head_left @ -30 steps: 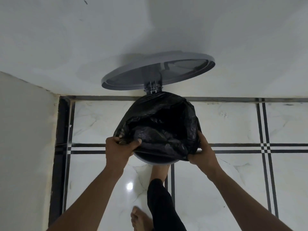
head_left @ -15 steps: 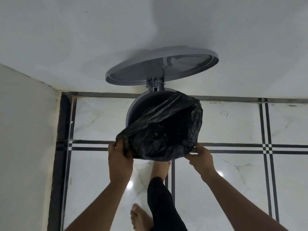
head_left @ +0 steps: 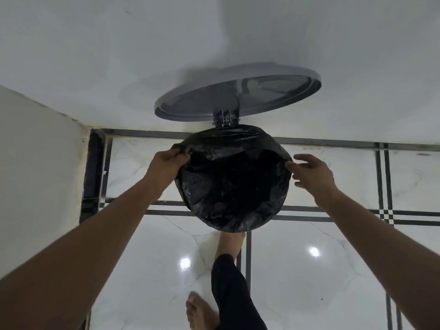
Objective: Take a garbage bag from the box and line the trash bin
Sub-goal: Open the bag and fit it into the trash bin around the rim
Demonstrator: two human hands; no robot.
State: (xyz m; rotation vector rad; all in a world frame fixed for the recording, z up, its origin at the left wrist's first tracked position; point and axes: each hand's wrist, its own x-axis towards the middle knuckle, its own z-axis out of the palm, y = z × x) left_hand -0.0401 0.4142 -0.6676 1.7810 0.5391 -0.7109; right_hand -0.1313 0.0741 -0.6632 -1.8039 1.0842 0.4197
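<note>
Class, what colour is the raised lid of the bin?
Grey, seen best in the head view: the lid stands open above the bag.

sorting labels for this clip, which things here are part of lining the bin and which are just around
Part of the job:
- black garbage bag, stretched over the bin's mouth
- raised grey lid of the bin
- left hand, pinching the bag's edge
- right hand, open, fingertips at the bag's right edge
- foot at the bin's base

Just around:
- marble floor
- white wall
</note>
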